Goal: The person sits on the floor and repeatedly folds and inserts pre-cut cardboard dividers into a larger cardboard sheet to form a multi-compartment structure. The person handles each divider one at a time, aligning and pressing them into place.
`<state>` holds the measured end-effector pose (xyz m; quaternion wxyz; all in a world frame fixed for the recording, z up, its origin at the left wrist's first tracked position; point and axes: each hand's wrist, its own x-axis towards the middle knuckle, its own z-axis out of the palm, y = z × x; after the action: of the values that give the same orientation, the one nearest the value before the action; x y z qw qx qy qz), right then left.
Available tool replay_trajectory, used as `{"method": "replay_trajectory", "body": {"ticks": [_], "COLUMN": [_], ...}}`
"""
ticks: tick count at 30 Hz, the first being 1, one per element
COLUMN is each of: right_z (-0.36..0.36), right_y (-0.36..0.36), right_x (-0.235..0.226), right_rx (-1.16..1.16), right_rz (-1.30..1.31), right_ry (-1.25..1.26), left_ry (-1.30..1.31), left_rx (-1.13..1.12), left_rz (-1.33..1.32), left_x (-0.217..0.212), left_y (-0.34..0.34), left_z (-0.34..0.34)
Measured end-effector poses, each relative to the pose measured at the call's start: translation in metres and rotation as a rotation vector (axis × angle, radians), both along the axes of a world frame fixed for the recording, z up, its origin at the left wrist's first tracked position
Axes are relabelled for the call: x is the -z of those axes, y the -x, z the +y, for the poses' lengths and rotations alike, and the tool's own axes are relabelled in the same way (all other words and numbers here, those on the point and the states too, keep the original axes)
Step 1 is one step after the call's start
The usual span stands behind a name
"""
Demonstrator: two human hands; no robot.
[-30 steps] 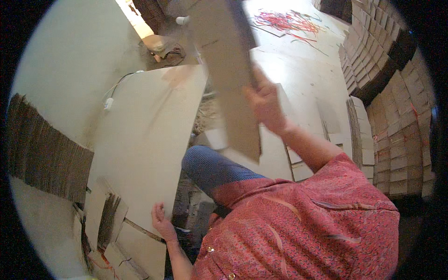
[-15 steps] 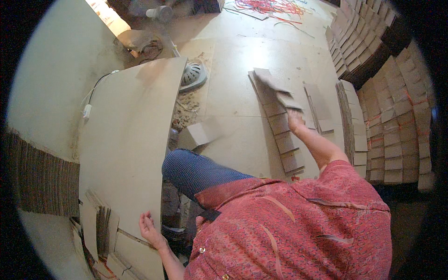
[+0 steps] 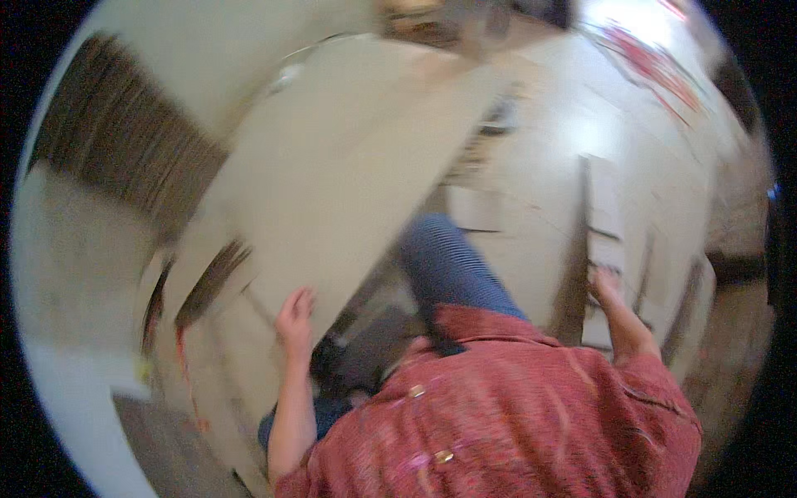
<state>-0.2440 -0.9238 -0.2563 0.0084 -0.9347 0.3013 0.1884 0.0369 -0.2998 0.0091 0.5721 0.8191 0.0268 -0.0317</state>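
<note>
A row of brown cardboard pieces (image 3: pixel 604 199) is laid in a line on the floor (image 3: pixel 531 249) at the person's right, and its near part is reached by the right hand (image 3: pixel 608 286). The pieces appear to be set end over end, probably so that each edge can be found by the fingers. The right grip is blurred: the fingers are bent down at the cardboard, but whether a piece is held or only touched cannot be told.

The left hand (image 3: pixel 295 319) is held over the near edge of the pale tabletop (image 3: pixel 357 149), its grip loosely parted with nothing seen in it; it is perhaps kept there for balance while the body is leaned rightward. Beside it, toward the left, a dark-edged bundle (image 3: pixel 212 282) is set on the tabletop, presumably within easy reach. Farther left, a long ridged stack (image 3: pixel 124 124) is seen. On the floor beyond the row, red strips (image 3: pixel 652 66) are heaped, well apart from both hands.
</note>
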Motion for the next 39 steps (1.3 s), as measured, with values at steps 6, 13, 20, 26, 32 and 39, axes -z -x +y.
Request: {"method": "replay_trajectory", "body": {"ticks": [6, 13, 20, 26, 32, 39], "right_z": [0.047, 0.173, 0.293, 0.318, 0.325, 0.360], "right_y": [-0.082, -0.185, -0.226, -0.237, -0.233, -0.252], "right_x": [-0.011, -0.148, -0.253, -0.265, -0.267, -0.267], "right_rx": [0.130, -0.105, -0.735, -0.966, -0.760, -0.343], "right_rz": [-0.446, -0.981, -1.241, -1.062, -1.066, -0.584], "right_ry": [-0.530, -0.781, -0.890, -0.816, -0.983, -1.733], "left_ry": [-0.827, -1.195, -0.994, -0.723, -0.595, -0.615], "left_rx": [-0.178, -0.110, -0.120, -0.168, -0.075, 0.544], "left_rz": [-0.584, -0.540, -0.212, -0.053, -0.692, -0.969], "left_x": [-0.025, -0.055, -0.066, -0.061, -0.085, 0.002], "left_y": [-0.080, -0.166, -0.193, -0.218, -0.166, 0.007], "left_z": [0.077, 0.104, 0.117, 0.159, 0.116, 0.001]}}
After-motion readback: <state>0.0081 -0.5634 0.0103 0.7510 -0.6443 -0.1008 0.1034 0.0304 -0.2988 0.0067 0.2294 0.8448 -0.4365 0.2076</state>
